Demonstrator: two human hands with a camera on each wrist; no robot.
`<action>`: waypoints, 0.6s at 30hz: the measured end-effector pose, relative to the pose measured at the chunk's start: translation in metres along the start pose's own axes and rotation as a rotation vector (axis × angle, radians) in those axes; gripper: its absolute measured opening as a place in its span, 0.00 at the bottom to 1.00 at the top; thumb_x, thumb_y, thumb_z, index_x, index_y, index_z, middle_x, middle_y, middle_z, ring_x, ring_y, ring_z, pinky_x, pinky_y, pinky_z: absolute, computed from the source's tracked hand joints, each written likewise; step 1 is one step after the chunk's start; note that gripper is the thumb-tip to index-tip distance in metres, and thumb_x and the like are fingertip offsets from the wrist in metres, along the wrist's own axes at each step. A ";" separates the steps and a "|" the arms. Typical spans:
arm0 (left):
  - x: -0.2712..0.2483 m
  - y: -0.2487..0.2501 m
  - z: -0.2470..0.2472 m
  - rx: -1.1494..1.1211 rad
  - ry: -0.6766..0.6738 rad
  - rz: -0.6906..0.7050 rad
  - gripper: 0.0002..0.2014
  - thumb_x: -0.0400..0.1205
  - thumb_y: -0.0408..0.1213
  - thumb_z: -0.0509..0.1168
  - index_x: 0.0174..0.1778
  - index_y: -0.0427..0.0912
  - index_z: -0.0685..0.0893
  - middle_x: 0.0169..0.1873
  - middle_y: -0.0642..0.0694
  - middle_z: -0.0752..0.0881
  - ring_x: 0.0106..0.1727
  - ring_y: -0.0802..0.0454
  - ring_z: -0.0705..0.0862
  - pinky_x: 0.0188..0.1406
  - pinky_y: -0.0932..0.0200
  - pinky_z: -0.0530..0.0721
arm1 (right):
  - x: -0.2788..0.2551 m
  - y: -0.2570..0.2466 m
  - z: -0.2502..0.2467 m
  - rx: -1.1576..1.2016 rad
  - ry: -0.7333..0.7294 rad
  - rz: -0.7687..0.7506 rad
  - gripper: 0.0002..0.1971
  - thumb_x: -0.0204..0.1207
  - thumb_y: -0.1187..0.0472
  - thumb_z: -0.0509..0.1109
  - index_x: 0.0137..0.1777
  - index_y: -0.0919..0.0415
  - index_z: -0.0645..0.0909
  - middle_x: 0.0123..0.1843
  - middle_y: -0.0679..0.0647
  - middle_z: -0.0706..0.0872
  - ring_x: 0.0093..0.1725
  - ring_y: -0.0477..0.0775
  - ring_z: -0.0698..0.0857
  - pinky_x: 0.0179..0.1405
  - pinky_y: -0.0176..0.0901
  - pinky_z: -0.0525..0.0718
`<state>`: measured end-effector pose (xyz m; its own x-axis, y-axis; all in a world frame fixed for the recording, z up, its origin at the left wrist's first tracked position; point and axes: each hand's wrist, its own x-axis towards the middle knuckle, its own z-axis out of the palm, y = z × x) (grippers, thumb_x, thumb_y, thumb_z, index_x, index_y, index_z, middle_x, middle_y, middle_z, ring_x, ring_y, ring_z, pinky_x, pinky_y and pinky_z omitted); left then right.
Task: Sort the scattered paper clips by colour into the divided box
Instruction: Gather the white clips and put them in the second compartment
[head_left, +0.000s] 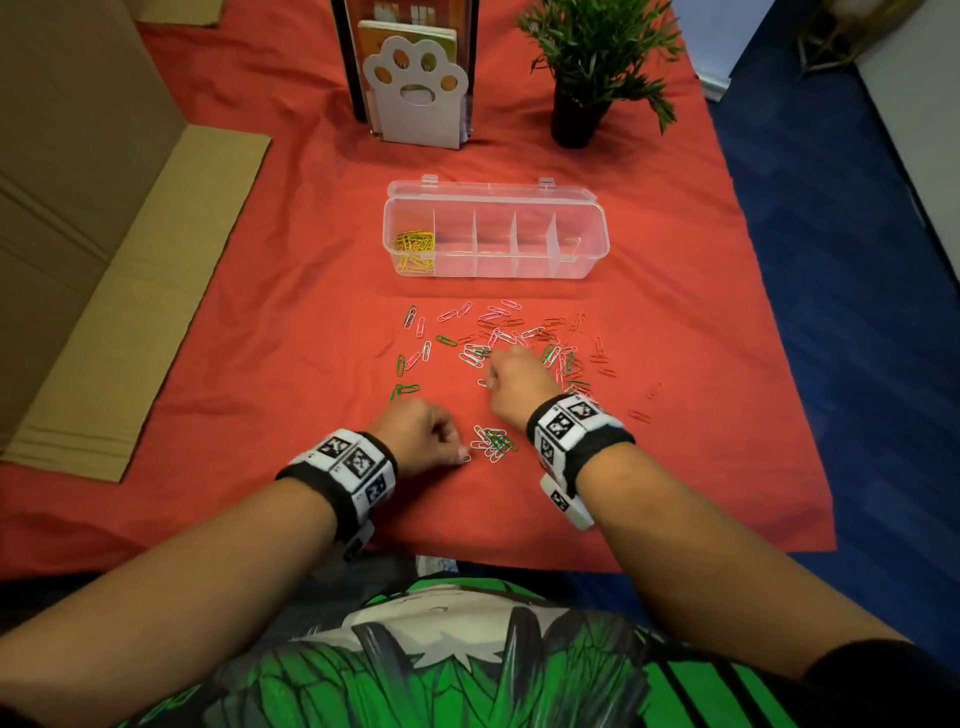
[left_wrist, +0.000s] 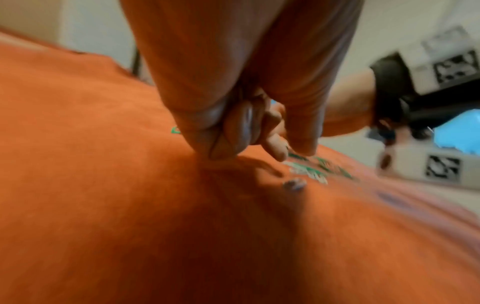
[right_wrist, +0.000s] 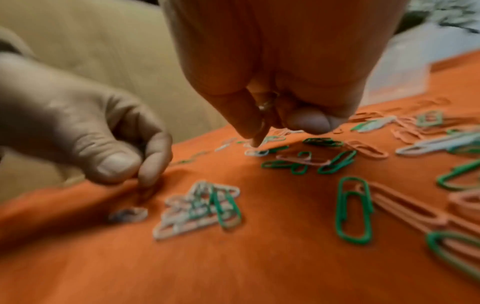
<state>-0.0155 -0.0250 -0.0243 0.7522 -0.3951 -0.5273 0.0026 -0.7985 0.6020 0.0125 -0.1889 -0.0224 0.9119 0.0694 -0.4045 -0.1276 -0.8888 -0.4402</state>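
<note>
The clear divided box (head_left: 587, 244) stands open behind the clips, with yellow clips (head_left: 415, 252) in its leftmost compartment. Green, pink, white and red paper clips (head_left: 519, 338) lie scattered on the red cloth. A small pile of white clips (head_left: 493, 441) with one green clip sits between my wrists. My left hand (head_left: 434, 436) hovers just left of it, fingers curled, thumb and forefinger tips together over a lone white clip (right_wrist: 128, 214). My right hand (right_wrist: 272, 123) is curled over the scatter; a pale clip loop (right_wrist: 265, 106) shows between its fingers, and one fingertip touches another white clip (right_wrist: 255, 152).
A paw-shaped bookend with books (head_left: 415, 88) and a potted plant (head_left: 587, 78) stand behind the box. Flattened cardboard (head_left: 104, 260) covers the left side. The cloth ends at the right over blue floor (head_left: 857, 364).
</note>
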 end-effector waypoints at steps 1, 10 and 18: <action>-0.001 0.000 0.003 0.057 0.004 0.028 0.10 0.72 0.44 0.73 0.38 0.41 0.87 0.25 0.52 0.79 0.28 0.56 0.74 0.27 0.69 0.67 | 0.000 0.000 0.004 -0.016 -0.004 -0.010 0.08 0.74 0.69 0.61 0.50 0.64 0.80 0.57 0.64 0.79 0.57 0.64 0.80 0.58 0.47 0.77; 0.001 0.003 0.010 0.281 0.035 0.212 0.06 0.74 0.39 0.70 0.42 0.41 0.86 0.39 0.44 0.87 0.41 0.49 0.81 0.38 0.65 0.67 | 0.000 0.007 0.018 -0.177 0.043 -0.145 0.14 0.74 0.69 0.65 0.59 0.64 0.71 0.60 0.64 0.78 0.61 0.66 0.78 0.61 0.53 0.77; 0.004 0.009 -0.023 -1.123 -0.023 -0.309 0.11 0.78 0.33 0.58 0.29 0.46 0.74 0.20 0.49 0.77 0.18 0.57 0.73 0.19 0.67 0.72 | -0.001 0.008 -0.019 0.960 -0.015 0.160 0.16 0.77 0.75 0.58 0.33 0.55 0.70 0.32 0.51 0.74 0.27 0.47 0.69 0.21 0.32 0.67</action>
<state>0.0023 -0.0232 -0.0075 0.6059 -0.2713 -0.7478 0.7742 -0.0149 0.6327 0.0180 -0.2048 -0.0107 0.8521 -0.0081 -0.5234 -0.5191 -0.1407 -0.8430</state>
